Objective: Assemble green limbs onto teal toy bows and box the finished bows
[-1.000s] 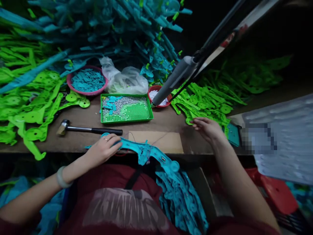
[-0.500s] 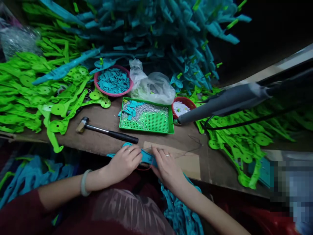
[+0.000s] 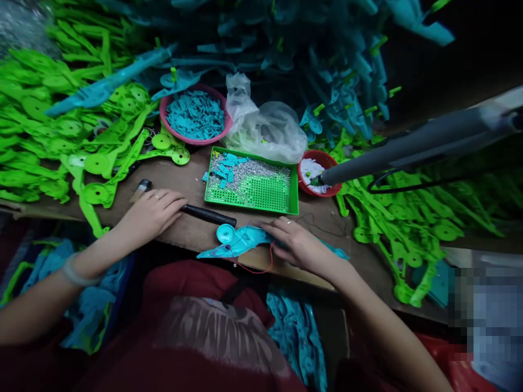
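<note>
The left hand (image 3: 152,213) lies over the hammer (image 3: 210,216) on the wooden surface (image 3: 192,175), though I cannot tell whether its grip is closed, while the right hand (image 3: 300,245), grip open and fingers flat, presses the teal plastic piece (image 3: 239,240) at the surface's near edge, just before the green tray (image 3: 253,207).

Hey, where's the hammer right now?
In the head view, the hammer lies on the bench left of centre, under the left hand, its handle ending just in front of the green tray.
</note>
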`<state>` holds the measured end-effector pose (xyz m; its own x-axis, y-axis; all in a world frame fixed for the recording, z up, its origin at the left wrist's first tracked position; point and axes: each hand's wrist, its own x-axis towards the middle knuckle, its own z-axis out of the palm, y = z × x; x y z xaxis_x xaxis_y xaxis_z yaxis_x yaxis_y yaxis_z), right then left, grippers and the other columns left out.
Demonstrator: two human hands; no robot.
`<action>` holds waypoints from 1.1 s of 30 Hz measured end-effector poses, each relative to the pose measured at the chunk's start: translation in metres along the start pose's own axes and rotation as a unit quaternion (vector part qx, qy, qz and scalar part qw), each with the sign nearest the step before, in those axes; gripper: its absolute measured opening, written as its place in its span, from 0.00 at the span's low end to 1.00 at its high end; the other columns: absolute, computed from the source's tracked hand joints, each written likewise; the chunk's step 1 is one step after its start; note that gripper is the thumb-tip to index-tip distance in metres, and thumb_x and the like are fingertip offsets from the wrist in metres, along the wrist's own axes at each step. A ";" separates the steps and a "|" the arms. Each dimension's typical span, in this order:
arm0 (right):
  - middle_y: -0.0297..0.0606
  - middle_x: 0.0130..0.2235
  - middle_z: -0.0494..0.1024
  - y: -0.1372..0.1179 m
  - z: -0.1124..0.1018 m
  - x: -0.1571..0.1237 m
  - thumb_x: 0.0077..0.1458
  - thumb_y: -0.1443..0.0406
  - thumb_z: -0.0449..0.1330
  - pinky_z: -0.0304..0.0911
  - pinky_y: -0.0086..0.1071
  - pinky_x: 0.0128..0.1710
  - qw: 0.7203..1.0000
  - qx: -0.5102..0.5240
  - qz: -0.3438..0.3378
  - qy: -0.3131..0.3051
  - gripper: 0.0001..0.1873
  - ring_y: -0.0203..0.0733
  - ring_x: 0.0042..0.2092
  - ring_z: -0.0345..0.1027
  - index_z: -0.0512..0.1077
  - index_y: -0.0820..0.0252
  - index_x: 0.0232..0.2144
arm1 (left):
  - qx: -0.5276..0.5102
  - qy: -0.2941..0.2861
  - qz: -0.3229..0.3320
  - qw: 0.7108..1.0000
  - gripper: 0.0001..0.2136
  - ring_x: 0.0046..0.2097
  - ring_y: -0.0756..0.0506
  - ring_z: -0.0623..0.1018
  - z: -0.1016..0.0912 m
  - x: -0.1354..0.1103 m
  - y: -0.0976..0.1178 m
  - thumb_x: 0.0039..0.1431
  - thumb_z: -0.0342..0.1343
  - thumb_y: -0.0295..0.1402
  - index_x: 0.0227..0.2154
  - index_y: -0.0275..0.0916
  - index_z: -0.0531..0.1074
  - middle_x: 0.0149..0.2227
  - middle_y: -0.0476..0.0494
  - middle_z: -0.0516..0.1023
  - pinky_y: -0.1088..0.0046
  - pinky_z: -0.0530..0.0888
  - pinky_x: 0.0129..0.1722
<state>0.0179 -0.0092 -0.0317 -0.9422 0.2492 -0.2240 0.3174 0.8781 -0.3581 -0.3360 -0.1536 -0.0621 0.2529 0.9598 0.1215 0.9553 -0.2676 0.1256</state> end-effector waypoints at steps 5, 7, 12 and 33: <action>0.50 0.47 0.75 0.005 0.006 -0.007 0.58 0.70 0.55 0.71 0.47 0.45 0.997 -0.069 -0.008 0.014 0.25 0.51 0.47 0.68 0.66 0.65 0.58 | 0.059 -0.003 0.043 0.997 0.14 0.40 0.40 0.75 -0.002 -0.011 -0.018 0.68 0.42 0.27 0.42 0.34 0.74 0.38 0.35 0.75 0.64 0.73 0.38; 0.50 0.46 0.75 0.008 0.011 -0.011 0.57 0.71 0.56 0.71 0.46 0.42 0.995 -0.089 -0.003 0.040 0.25 0.51 0.45 0.68 0.67 0.64 0.57 | 0.029 0.056 0.016 0.998 0.14 0.41 0.41 0.76 -0.012 -0.024 -0.021 0.70 0.42 0.30 0.45 0.34 0.73 0.40 0.36 0.75 0.66 0.73 0.39; 0.50 0.43 0.74 0.006 0.019 0.002 0.58 0.69 0.55 0.70 0.46 0.41 0.992 -0.105 0.008 0.069 0.21 0.52 0.43 0.68 0.70 0.65 0.53 | -0.010 0.166 -0.150 0.975 0.12 0.45 0.41 0.76 -0.024 -0.028 -0.030 0.70 0.46 0.36 0.46 0.34 0.70 0.41 0.37 0.75 0.65 0.73 0.47; 0.42 0.37 0.79 -0.084 0.027 0.089 0.66 0.65 0.50 0.69 0.38 0.41 0.958 0.196 -0.056 0.202 0.11 0.44 0.40 0.71 0.73 0.57 0.39 | -0.205 0.232 -0.105 0.945 0.15 0.53 0.44 0.75 -0.008 -0.044 0.065 0.61 0.47 0.19 0.49 0.37 0.67 0.50 0.37 0.74 0.66 0.74 0.54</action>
<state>-0.0901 -0.0715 -0.0458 -0.9123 0.3691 0.1773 0.1522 0.7076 -0.6901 -0.2863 -0.2141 -0.0511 -0.1210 0.8803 0.4588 0.8137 -0.1767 0.5537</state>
